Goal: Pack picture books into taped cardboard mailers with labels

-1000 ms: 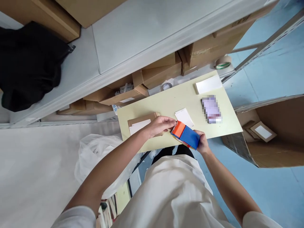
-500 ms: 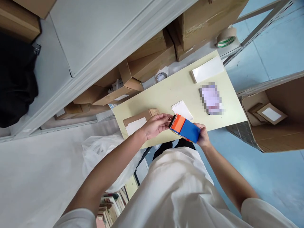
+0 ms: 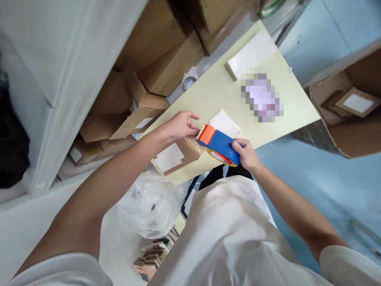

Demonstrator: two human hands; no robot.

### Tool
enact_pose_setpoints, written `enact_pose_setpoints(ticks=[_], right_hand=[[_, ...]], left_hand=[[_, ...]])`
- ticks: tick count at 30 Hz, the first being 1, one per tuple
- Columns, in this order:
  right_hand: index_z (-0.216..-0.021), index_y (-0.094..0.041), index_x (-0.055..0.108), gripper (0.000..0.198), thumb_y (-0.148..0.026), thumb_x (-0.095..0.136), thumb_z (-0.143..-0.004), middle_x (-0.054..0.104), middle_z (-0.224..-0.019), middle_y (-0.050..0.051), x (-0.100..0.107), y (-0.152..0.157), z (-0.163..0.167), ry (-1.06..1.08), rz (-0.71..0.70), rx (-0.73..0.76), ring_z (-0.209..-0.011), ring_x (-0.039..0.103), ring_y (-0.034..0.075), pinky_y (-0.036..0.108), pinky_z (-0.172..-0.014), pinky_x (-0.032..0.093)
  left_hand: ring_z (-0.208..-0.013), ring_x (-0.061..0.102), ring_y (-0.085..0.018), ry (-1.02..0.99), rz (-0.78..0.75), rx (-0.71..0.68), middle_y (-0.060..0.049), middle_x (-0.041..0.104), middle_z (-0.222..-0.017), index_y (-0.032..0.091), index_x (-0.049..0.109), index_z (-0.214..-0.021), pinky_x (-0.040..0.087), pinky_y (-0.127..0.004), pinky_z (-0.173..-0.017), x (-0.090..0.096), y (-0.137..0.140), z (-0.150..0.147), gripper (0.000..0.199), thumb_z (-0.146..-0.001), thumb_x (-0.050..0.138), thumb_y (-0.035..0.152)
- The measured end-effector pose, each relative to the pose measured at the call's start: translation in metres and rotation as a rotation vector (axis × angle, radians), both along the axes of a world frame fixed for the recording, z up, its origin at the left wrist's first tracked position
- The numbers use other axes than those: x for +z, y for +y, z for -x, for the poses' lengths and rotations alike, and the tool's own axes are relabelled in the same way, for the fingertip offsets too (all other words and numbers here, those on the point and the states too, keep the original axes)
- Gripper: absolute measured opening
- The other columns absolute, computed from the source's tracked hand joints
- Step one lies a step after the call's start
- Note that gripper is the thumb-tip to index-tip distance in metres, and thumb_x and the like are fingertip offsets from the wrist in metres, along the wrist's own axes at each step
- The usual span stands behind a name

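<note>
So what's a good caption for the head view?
Right hand grips a tape dispenser at the table, left hand close by.

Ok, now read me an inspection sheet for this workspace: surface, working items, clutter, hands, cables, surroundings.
Surface: pale yellow table, set at a slant in view.
Working items: blue and orange tape dispenser, held up; brown box with white papers on top, near the table's edge.
Clutter: white cards, a white stack and a pixelated item, all on the table.
Hands: right hand grips the dispenser; left hand is at its toothed end, contact unclear.
Cables: nothing seen.
Surroundings: shelved cartons, white plastic bag, large open carton, blue floor.
</note>
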State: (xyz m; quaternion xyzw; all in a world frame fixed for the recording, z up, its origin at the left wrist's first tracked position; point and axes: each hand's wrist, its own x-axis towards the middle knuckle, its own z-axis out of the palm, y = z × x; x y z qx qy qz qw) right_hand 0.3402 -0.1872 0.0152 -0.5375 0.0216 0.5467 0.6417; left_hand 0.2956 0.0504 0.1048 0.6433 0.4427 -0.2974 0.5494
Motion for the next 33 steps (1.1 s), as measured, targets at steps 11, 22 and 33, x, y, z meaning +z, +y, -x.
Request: enact_pose_setpoints(ticks=[11, 22, 33], right_hand=[[-0.068, -0.016, 0.072, 0.042, -0.058, 0.071, -0.066, 0.071, -0.062, 0.004, -0.037, -0.043, 0.075, 0.500, 0.138, -0.184, -0.054, 0.064, 0.016, 0.026, -0.058, 0.053], [-0.068, -0.014, 0.071, 0.044, -0.058, 0.070, -0.067, 0.073, -0.067, 0.006, -0.050, -0.025, 0.126, 0.524, 0.197, -0.260, -0.055, 0.064, 0.016, 0.024, -0.052, 0.052], [-0.064, -0.015, 0.069, 0.040, -0.056, 0.072, -0.067, 0.071, -0.064, 0.004, -0.051, -0.018, 0.136, 0.465, 0.219, -0.283, -0.054, 0.063, 0.015, 0.024, -0.054, 0.052]], left_hand=[[-0.080, 0.068, -0.023, 0.434, -0.099, -0.639, -0.005, 0.070, -0.082, 0.016, 0.039, -0.135, 0.051, -0.030, -0.069, -0.065, 0.018, -0.028, 0.090, -0.055, 0.081, 0.019], [-0.104, 0.057, -0.036, 0.278, -0.506, -1.327, -0.017, 0.061, -0.107, 0.016, 0.045, -0.126, 0.044, -0.041, -0.084, -0.090, -0.020, 0.002, 0.074, -0.058, 0.073, 0.014], [-0.128, 0.034, -0.042, 0.000, -0.595, -1.378, -0.017, 0.007, -0.155, 0.017, 0.030, -0.141, 0.035, -0.048, -0.098, -0.084, -0.025, 0.031, 0.074, -0.078, 0.063, 0.040]])
